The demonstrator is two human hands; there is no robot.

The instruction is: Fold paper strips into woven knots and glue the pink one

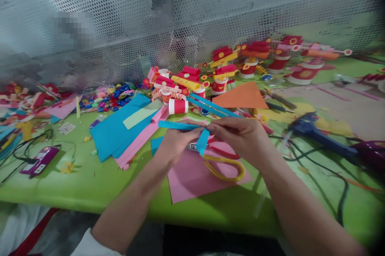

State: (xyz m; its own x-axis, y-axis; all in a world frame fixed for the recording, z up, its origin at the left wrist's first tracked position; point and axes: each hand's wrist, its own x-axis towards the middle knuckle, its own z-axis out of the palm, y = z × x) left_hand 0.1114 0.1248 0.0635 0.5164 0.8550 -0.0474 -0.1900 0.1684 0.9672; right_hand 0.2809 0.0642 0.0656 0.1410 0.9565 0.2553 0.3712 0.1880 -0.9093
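Observation:
Both hands meet over the front middle of the table, pinching one blue paper strip [203, 142] that is bent where the fingers hold it. My left hand [180, 137] is closed on the strip, and its flat end sticks out to the left. From the right, my right hand [243, 135] pinches the strip at the bend with thumb and finger, and a short end hangs down. Below the hands lie scissors [227, 169] with red and yellow handles, partly covered by the strip. They rest on a pink paper sheet [192, 179].
Blue sheets [120, 129] lie at left and an orange sheet [240, 96] behind. A red-and-white paper cup [178, 106] lies on its side. Decorated cup models [221, 75] line the metal mesh [120, 15]. At right are a glue gun [325, 135] and cables; a purple power strip [40, 161] sits left.

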